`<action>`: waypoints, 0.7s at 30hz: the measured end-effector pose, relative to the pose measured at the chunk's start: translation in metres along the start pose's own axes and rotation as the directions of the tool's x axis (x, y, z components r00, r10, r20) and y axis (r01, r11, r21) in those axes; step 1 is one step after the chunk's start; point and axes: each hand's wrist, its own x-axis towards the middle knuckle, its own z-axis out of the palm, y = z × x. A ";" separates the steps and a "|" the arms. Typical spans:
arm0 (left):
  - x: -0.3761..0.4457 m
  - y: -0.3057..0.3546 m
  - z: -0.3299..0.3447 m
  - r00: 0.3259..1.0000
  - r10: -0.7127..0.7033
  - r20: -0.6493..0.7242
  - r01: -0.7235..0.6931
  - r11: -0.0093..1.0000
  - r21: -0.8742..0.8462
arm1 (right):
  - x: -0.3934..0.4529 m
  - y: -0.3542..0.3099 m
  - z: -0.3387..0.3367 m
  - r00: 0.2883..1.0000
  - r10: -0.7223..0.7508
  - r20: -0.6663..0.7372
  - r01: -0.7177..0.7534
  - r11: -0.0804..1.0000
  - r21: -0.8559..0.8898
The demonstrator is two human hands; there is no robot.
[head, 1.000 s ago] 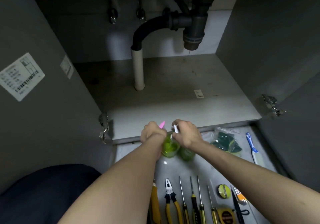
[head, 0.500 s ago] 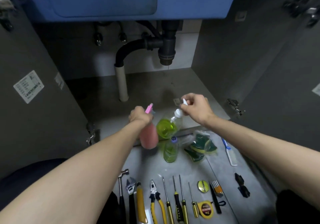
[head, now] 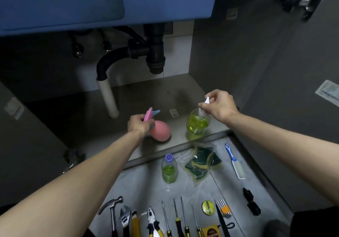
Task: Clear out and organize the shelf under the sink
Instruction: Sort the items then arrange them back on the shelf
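My left hand (head: 138, 123) grips the pink trigger head of a round pink spray bottle (head: 160, 133), whose base sits on the front of the grey shelf (head: 146, 99) under the sink. My right hand (head: 219, 106) pinches the white pump top of a clear bottle of green liquid (head: 198, 123), which stands on the shelf near its front edge, right of the pink bottle.
A white drain pipe (head: 108, 99) rises at the shelf's left back; a black trap (head: 156, 53) hangs above. On the floor in front lie a small green bottle (head: 169, 168), bagged sponges (head: 200, 161), a blue-white brush (head: 235, 161) and a row of hand tools (head: 165, 218).
Both hands carried the bottles up from the floor and forward onto the shelf, spreading apart. The pink bottle now sits left, the green one right.
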 end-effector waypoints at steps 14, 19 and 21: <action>0.057 0.009 0.066 0.974 0.164 0.159 -0.198 0.953 0.231 | 0.047 0.061 0.116 0.995 -0.014 0.094 0.003 0.993 0.119; 0.054 -0.028 0.067 0.971 0.154 0.181 -0.177 0.977 0.121 | 0.031 0.084 0.127 0.983 -0.103 0.149 0.065 0.968 0.243; 0.053 -0.042 0.071 0.975 0.118 0.190 -0.138 0.986 0.097 | 0.030 0.099 0.134 0.967 -0.090 0.237 0.045 0.982 0.186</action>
